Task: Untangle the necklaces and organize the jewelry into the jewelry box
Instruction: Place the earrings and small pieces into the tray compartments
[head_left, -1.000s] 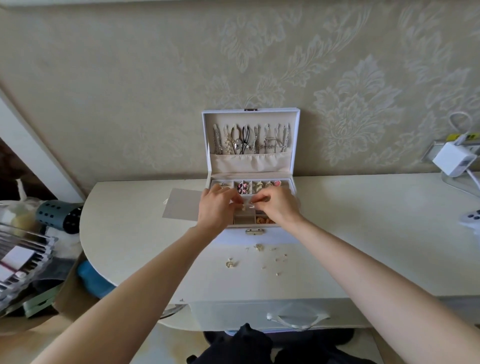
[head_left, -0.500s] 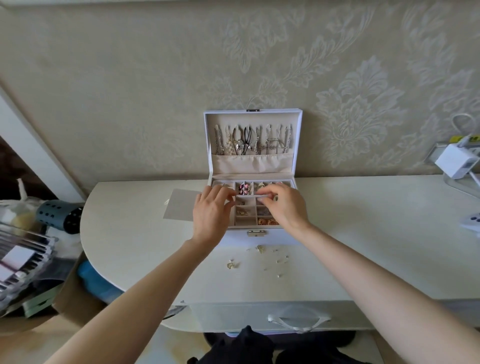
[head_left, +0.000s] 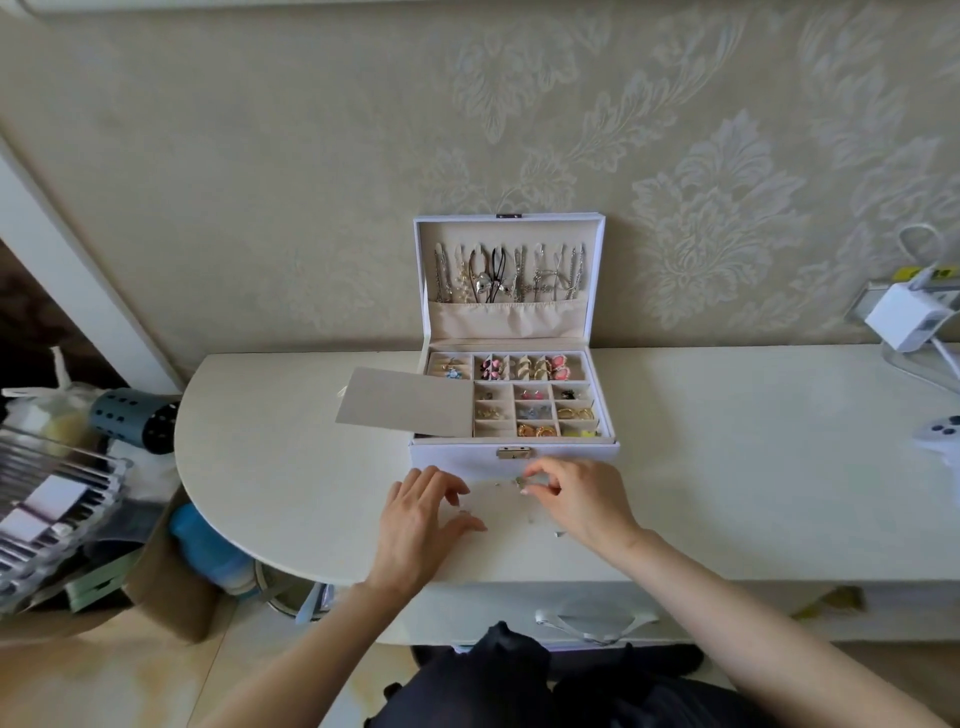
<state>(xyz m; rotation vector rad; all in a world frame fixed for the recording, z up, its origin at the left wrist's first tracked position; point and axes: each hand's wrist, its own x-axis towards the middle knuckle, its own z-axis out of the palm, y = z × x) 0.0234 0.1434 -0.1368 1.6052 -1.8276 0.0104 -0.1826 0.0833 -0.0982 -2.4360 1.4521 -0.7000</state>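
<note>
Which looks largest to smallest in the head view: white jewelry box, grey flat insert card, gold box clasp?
1. White jewelry box
2. Grey flat insert card
3. Gold box clasp

All sit at similar distance, so the order holds.

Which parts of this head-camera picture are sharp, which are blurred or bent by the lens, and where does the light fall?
Head view: the jewelry box and its compartments are sharp; the clutter at the left edge is smeared; the table edge bows from wide-angle distortion; soft, even daylight leaves only faint shadows under the left hand and right hand.
</note>
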